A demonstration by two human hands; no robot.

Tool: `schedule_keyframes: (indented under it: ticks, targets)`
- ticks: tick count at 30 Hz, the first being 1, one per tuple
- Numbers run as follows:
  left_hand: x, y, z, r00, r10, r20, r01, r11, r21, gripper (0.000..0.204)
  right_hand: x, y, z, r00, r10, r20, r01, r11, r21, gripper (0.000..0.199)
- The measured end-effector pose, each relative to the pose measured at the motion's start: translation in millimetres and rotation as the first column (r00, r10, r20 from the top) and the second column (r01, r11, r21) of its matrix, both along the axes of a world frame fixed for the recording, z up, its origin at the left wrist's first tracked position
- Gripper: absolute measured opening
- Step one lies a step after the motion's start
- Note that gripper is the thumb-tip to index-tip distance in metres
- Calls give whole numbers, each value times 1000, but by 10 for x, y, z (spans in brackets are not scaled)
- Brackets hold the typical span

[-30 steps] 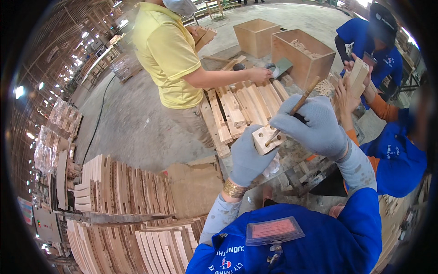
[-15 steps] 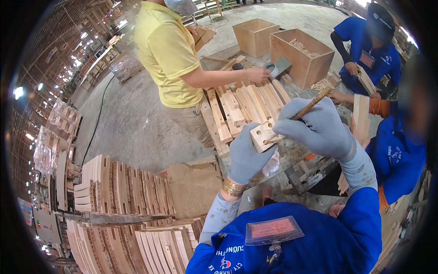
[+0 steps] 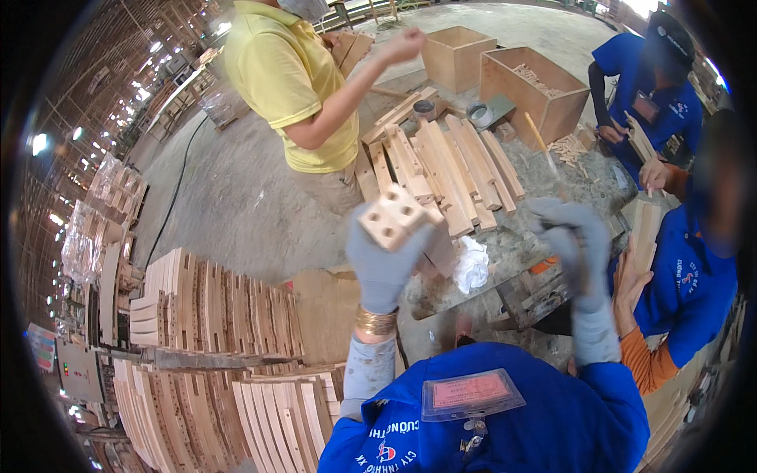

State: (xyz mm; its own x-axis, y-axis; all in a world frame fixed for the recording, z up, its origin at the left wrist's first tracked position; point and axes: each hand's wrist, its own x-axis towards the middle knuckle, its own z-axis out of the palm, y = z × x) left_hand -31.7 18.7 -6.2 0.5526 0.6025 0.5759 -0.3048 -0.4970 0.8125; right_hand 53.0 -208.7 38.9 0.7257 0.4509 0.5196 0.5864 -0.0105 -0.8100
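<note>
My left hand (image 3: 386, 264), in a grey glove, is closed around a wooden block (image 3: 392, 214). Several round drilled holes show in the block's upturned end. To the right, my gloved right hand (image 3: 574, 244) is over the worktable, apart from the block and smeared by motion, so its fingers do not read clearly. A thin yellow-handled stick, like a brush (image 3: 538, 132), is beyond that hand beside the wooden box; whether it rests on the table cannot be told. Crumpled white paper (image 3: 471, 264) sits between my hands on the table.
Wooden bars (image 3: 449, 173) lie across the worktable, with a small grey can (image 3: 424, 110) behind them. A wooden box (image 3: 524, 94) contains dowels. A person in yellow (image 3: 284, 87) stands at left; two in blue work at right. Stacked wooden parts (image 3: 213, 307) fill the lower left.
My left hand has moved left with the block. My right hand has come away from it, and the brush-like stick is out of its grip. The yellow-shirted person's arm has lifted off the table.
</note>
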Motion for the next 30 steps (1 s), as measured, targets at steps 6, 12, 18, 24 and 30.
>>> schedule_keyframes:
  ticks: [6, 12, 18, 24, 30]
  targets:
    - [-390, 142, 562, 986, 60, 156, -20, 969, -246, 40, -256, 730, -1105, 881, -96, 463, 162, 981, -104, 86]
    - [-700, -53, 1106, 966, 84, 244, -5, 951, -309, 36, -272, 946, -804, 788, -158, 595, 175, 984, 30, 86]
    - [-1130, 7, 1390, 881, 202, 428, -207, 978, -36, 38, -307, 1012, -241, 719, -145, 680, -6, 977, 215, 76]
    - [-1635, 586, 1173, 800, 496, 339, -595, 573, 564, 57, -507, 967, 215, 757, -58, 651, -165, 947, 276, 79]
    - [-1284, 609, -166, 959, 189, 212, -188, 982, -25, 82, -805, 1222, 190, 838, 278, 469, -323, 946, 17, 76]
